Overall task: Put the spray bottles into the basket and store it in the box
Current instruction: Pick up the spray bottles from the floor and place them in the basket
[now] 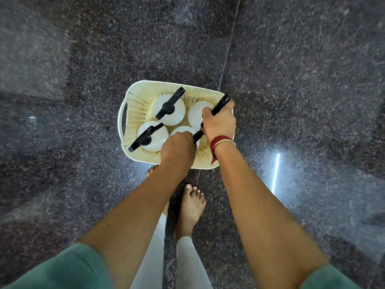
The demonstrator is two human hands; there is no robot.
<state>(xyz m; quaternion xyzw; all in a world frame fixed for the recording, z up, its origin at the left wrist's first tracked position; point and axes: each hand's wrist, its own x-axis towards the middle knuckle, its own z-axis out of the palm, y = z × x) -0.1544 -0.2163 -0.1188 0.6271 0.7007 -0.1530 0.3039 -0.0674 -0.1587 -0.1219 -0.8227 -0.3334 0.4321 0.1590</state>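
A cream perforated basket [133, 105] sits on the dark floor below me. Inside stand several white spray bottles with black trigger heads. One bottle [173, 113] is at the back, another bottle [155, 135] at the front left. My right hand [220, 122] is closed around the black trigger head of the back-right bottle [196, 113]. My left hand [179, 150] is closed over the head of the front bottle [183, 129], whose top is mostly hidden under my fist. No box is in view.
Polished dark speckled stone floor [291, 80] spreads all around the basket, with a thin seam running through it and a bright light reflection [276, 174] at the right. My bare feet [191, 207] stand just behind the basket.
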